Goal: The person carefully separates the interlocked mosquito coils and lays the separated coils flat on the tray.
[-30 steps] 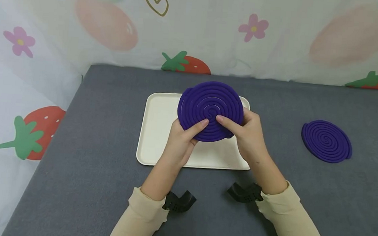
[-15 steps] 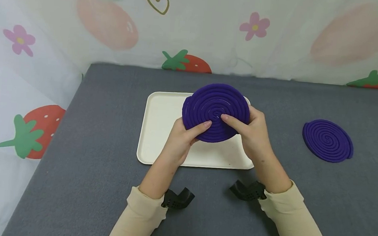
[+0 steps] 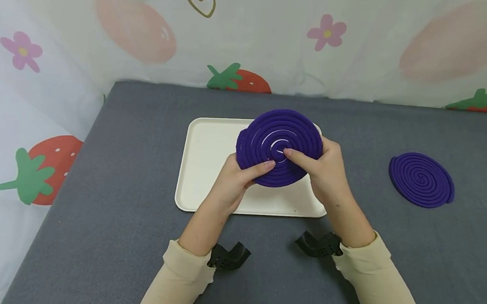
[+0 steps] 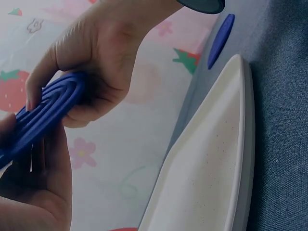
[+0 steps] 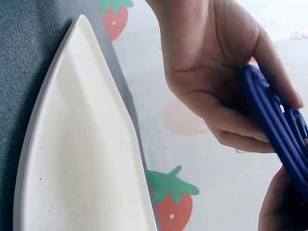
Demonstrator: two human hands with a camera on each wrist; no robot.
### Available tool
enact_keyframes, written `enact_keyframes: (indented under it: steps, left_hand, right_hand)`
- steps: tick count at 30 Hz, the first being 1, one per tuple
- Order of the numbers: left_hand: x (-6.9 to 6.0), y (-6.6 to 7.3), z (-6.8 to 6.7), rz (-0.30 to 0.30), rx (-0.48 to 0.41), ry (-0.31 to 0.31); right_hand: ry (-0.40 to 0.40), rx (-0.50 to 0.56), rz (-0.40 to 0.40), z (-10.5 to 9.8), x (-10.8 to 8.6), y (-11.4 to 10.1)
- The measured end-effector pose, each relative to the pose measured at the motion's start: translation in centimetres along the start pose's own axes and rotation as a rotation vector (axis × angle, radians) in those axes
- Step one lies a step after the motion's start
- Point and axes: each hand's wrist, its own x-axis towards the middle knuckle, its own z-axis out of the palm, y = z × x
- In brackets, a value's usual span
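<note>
the left hand (image 3: 229,181) and right hand (image 3: 329,172) pinch the purple mat (image 3: 299,137) in their fingers, over the white tray (image 3: 208,163). push softly and evenly, so it shouldn't rip.

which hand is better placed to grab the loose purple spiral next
Probably the right hand: the loose spiral lies to its right, farther from the left hand. Both hold the other spiral, so the right must first let go.

The purple spiral mat (image 3: 284,134) has been shifted slightly rightward by the left hand (image 3: 230,179) and right hand (image 3: 328,169), and gaps between its inner rings have been widened.
</note>
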Motion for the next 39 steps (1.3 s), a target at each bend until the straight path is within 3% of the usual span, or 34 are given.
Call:
enact_keyframes:
  steps: [9, 17, 31, 39]
  left_hand:
    - [0.1, 0.0, -0.1, 0.019, -0.061, -0.055]
    - [0.1, -0.5, -0.3, 0.054, 0.031, 0.009]
    - [0.3, -0.4, -0.3, 0.009, 0.032, -0.077]
    - [0.3, -0.5, -0.4, 0.013, 0.069, -0.037]
  right_hand:
    - [0.031, 0.04, 0.044, -0.4, 0.2, -0.1]
    - [-0.032, 0.071, 0.097, -0.5, 0.3, -0.3]
    - [-0.127, 0.118, 0.123, -1.5, 0.4, -0.8]
    - [-0.178, 0.026, 0.106, -1.7, 0.5, -0.8]
